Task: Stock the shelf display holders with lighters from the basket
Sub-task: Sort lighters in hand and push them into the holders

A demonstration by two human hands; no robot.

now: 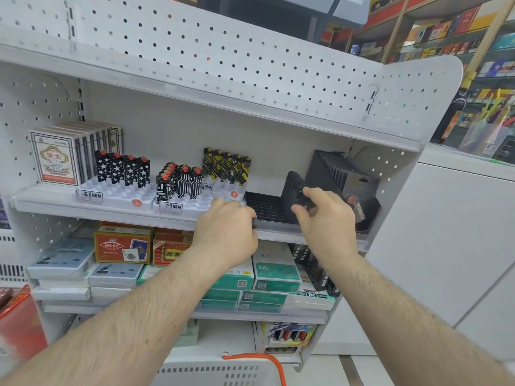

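Left hand [227, 228] curled, pinching 1 small dark lighter [254, 222] at fingertips. Right hand [320, 215] gripping row of black lighters [292, 190] standing in black gridded plastic holder [264, 208] between both hands' fingers.

White shelf [55, 205]: card boxes [57, 160], three white lighter holders [117, 194] part-stocked, black grid tray [264, 207], black rack [342, 176].

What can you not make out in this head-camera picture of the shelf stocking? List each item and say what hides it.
- Basket: cut off by the bottom edge, so its contents are unseen.
- Object in the left hand: only a dark edge shows past the curled fingers.
- Black holder: the right hand covers part of it; its slots cannot be seen.
- Red item behind the right hand: blurred, unidentifiable.
- Green boxes below: print too small.
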